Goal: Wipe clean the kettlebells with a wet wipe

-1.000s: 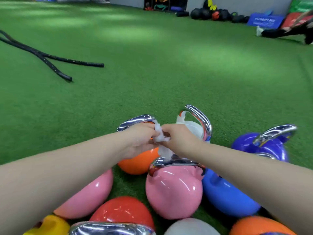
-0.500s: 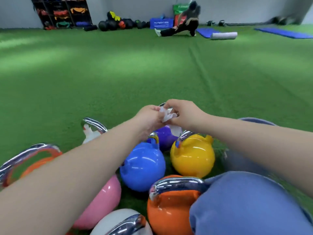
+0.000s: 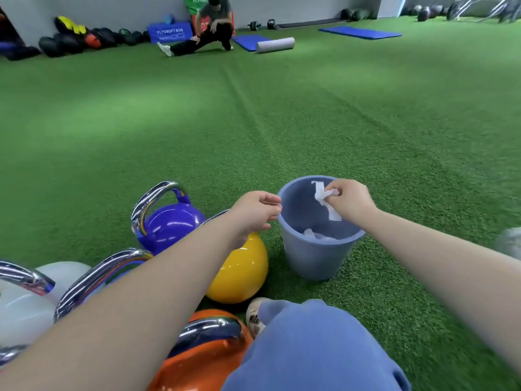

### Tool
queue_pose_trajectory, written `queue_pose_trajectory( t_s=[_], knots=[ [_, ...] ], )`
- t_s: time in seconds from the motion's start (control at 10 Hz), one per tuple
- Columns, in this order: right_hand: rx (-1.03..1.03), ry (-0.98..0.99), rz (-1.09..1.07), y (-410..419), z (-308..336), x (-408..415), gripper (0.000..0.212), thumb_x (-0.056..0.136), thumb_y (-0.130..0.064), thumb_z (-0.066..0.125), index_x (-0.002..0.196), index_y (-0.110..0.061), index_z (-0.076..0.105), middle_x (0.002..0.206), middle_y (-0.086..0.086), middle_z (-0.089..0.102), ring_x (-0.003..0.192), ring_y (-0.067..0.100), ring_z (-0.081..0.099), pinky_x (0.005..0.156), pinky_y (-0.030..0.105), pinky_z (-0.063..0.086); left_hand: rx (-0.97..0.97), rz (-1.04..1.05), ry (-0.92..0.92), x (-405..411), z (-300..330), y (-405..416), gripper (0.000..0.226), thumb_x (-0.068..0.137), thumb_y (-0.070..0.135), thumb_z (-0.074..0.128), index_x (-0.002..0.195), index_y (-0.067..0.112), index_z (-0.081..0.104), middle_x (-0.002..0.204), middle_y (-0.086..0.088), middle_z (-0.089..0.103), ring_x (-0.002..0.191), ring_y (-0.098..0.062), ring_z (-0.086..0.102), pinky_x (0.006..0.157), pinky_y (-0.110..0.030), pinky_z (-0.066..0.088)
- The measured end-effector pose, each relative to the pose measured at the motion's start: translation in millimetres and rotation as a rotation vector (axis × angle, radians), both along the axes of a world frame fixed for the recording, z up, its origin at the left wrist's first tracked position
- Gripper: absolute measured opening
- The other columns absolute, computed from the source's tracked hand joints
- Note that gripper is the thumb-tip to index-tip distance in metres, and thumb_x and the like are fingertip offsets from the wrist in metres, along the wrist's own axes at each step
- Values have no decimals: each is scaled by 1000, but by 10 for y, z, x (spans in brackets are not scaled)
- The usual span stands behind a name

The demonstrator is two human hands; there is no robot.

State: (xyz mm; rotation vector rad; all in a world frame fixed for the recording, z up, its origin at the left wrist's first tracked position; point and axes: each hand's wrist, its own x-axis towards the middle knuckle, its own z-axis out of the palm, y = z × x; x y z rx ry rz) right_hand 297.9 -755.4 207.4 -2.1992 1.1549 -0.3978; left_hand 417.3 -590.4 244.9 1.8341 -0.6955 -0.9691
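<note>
Five kettlebells point(image 3: 172, 224), one bucket point(image 3: 315, 258), one wipe point(image 3: 324, 198), two hands point(image 3: 255, 211).

Centre right of the frame: bucket point(image 3: 315, 258) standing on the turf point(image 3: 253, 122), with crumpled wipes point(image 3: 317, 235) inside. Above its opening: right hand point(image 3: 351, 203) holding a wet wipe point(image 3: 324, 198). Just left of the rim: left hand point(image 3: 255, 211). Lower left: cluster of kettlebells point(image 3: 172, 224), the nearest one just left of the bucket. Bottom centre: knee point(image 3: 310, 348), a shoe point(image 3: 255, 317) before it. Upper left, along the far wall: a box point(image 3: 169, 31), balls point(image 3: 70, 42), a seated person point(image 3: 210, 29). Upper centre: mats point(image 3: 361, 32).
</note>
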Motion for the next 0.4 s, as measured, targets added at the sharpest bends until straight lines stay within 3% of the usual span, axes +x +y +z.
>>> queue_pose_trajectory(
  t_s=[0.1,0.2,0.3,0.4],
  knots=[
    [88,91,-88,-231,-178,-124,11,86,-16,53,84,-20,62,79,2,62,83,28,56,62,27,42,48,1,-19,35,-86,-27,9,93,11,53,96,18,56,108,-6,61,94,-17,55,83,-30,46],
    [129,249,-68,-300,-303,-122,47,87,-27,62,129,-13,50,122,8,60,112,28,55,90,30,41,67,20,-18,98,-131,-23,9,93,11,54,91,19,57,112,-8,62,97,-18,56,88,-33,47],
    [138,206,-74,-291,-356,14,53,88,-25,61,136,-12,42,130,9,55,105,25,56,86,29,40,52,39,8,208,-134,10,11,93,11,53,87,20,57,113,-9,62,97,-18,56,87,-33,48],
    [93,181,-38,-204,-273,183,47,89,-23,60,132,-14,46,128,7,55,102,23,55,80,25,36,9,80,19,331,-85,80,13,93,11,53,86,21,57,113,-9,62,94,-17,56,83,-31,48]
  ],
)
